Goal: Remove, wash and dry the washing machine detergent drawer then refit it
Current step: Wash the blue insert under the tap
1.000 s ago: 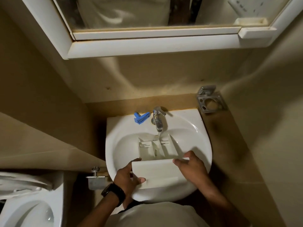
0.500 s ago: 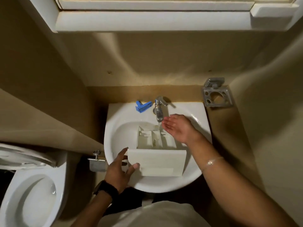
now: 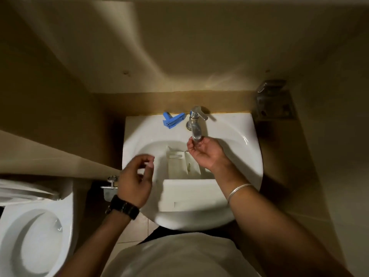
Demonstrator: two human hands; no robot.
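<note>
Basin [image 3: 247, 136] holds detergent drawer [image 3: 191, 194], front panel propped on near rim, compartments sloping down under tap [image 3: 196, 127]. Nobody holds it; likely to slide or tip once water hits.
Left hand [image 3: 134, 180] hovers left of drawer, fingers loosely curled, empty.
Right hand [image 3: 206, 153] cupped palm-up under spout, gripping nothing; splash risk.
Blue insert [image 3: 172, 119] on back ledge, could get knocked in.

No text, label or number can be read anywhere.
</note>
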